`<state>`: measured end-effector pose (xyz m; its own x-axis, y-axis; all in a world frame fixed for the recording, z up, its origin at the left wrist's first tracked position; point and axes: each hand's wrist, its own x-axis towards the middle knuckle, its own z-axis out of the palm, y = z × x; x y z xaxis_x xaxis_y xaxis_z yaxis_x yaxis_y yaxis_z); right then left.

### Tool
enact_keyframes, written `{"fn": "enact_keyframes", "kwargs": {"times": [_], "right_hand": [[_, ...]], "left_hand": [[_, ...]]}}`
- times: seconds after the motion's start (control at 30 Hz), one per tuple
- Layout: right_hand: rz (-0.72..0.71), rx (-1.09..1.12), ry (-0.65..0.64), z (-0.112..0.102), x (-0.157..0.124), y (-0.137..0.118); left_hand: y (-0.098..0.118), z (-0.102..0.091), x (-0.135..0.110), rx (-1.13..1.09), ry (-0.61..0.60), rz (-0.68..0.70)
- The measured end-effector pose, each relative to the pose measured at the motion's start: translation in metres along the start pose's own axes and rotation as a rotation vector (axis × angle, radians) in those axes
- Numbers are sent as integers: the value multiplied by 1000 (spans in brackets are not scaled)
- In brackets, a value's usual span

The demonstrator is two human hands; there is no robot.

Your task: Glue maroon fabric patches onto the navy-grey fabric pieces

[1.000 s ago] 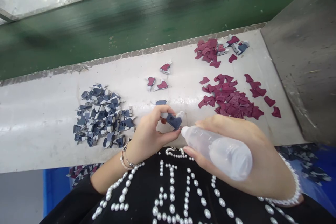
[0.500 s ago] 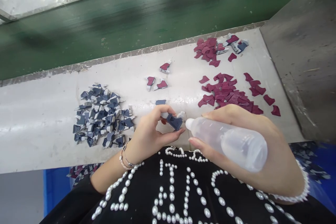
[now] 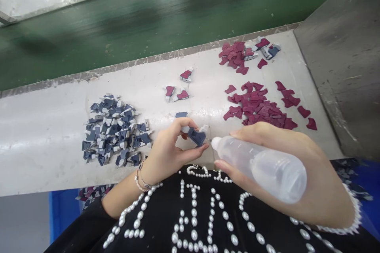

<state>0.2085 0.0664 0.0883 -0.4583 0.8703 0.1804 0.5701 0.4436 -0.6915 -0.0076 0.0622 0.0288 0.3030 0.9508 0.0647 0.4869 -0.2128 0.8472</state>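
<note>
Pointing left at blue piece [image 3: 196, 137]; bottle [image 3: 264, 168] near-horizontal.

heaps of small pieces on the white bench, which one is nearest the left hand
The blue-and-grey heap, just to the left of the left hand. The large maroon heap and the small maroon heap lie off to the right.

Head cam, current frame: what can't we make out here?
1. Head view: the nozzle tip of the clear plastic squeeze bottle in the right hand is too thin to see; contact with the small navy-and-grey plastic part pinched by the left hand is unclear.
2. The right hand hides the near edge of the dark-red flat pieces.
3. Blue bin: cut off by the white table and torso.
</note>
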Motion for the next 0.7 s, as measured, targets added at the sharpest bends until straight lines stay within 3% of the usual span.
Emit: {"fn": "enact_keyframes", "kwargs": {"times": [0.4, 0.7], "right_hand": [[2, -4, 24, 2, 3, -2], [79, 149, -17, 0, 3, -2]], "left_hand": [[1, -2, 0, -39, -9, 17], [-2, -2, -2, -28, 11, 8]]}}
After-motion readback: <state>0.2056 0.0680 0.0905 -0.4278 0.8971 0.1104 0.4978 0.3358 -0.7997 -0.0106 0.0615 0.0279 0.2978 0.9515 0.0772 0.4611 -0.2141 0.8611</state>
